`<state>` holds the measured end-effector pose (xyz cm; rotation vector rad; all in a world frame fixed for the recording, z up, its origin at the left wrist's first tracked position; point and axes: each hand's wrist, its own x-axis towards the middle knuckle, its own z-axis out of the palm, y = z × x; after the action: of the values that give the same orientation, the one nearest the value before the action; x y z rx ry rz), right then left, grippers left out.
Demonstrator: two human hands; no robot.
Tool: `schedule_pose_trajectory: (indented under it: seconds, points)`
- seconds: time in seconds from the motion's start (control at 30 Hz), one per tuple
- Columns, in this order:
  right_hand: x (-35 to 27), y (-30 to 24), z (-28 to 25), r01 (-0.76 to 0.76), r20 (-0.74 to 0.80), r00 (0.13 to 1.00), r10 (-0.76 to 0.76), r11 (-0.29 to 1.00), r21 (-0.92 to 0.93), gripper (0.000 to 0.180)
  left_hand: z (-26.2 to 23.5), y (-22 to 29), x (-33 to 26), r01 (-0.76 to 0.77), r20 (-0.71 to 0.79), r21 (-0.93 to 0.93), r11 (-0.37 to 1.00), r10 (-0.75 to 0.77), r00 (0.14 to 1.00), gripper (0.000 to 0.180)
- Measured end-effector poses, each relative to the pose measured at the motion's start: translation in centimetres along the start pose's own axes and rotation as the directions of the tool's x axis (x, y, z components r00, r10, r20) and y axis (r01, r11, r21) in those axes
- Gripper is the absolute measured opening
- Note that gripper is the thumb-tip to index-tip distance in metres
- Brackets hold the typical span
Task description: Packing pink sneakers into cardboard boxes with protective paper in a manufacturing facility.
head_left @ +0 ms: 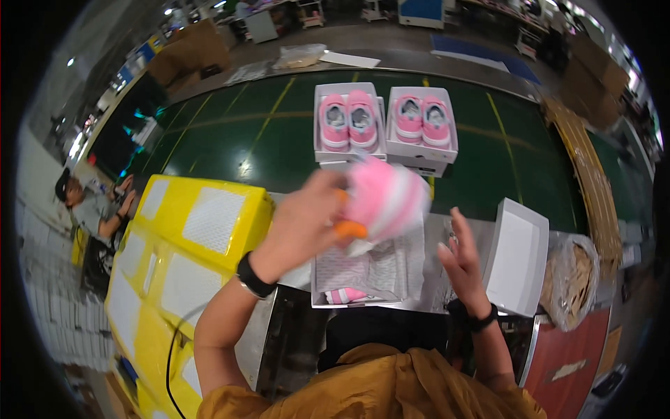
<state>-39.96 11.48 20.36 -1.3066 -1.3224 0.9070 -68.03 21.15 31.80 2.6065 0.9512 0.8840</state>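
My left hand point(300, 216), with orange covers on two fingertips, grips a pink and white shoe point(391, 195), blurred by motion. It is held above an open white shoebox point(315, 283) in front of me. White wrapping paper point(387, 272) lines that box, and part of another pink and white shoe point(343, 295) shows at its near left corner. My right hand point(464, 258) is open and holds nothing, fingers apart, to the right of the box. Beside it, a white box lid point(516, 258) lies on the work surface.
Farther off, two white boxes point(323, 150) point(450, 143) with pairs of pink shoes stand on a green conveyor belt point(230, 140). Yellow-wrapped blocks point(178, 237) are at my left. A plastic bag of brown paper point(571, 283) sits at the right. Another person point(94, 206) is at far left.
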Motion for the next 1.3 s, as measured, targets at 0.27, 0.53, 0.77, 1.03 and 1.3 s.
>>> schedule_pose_trajectory:
  seconds: [0.27, 0.53, 0.77, 1.03, 1.3]
  points:
    - [-2.5, 12.5, 1.4, -0.182, -0.005, 0.937, 0.350, 0.474, -0.861, 0.077, 10.6, -8.8, -1.5, 0.784, 0.520, -0.293, 0.548, -0.596, 0.611, 0.045]
    - [-4.4, 14.4, 5.1, -0.083, 0.063, 0.956, 0.286, 0.471, -0.878, 0.071, 12.9, -8.5, -0.5, 0.784, 0.645, -0.198, 0.589, -0.524, 0.556, 0.046]
    - [-3.3, 13.7, 8.2, -0.248, 0.314, 0.887, 0.337, 0.924, -0.291, 0.062, 10.0, -8.6, -1.4, 0.789, 0.553, -0.355, 0.502, -0.568, 0.610, 0.043]
    - [-0.5, 2.9, 8.0, -0.489, 0.230, 0.867, 0.443, 0.663, 0.567, 0.036, 4.0, -10.1, -3.5, 0.813, 0.534, -0.440, 0.381, -0.618, 0.578, 0.036]
    - [-0.5, -3.2, 1.9, -0.222, 0.122, 0.970, 0.210, 0.562, 0.797, 0.037, 0.4, -11.8, -5.6, 0.824, 0.548, -0.485, 0.292, -0.633, 0.547, 0.036]
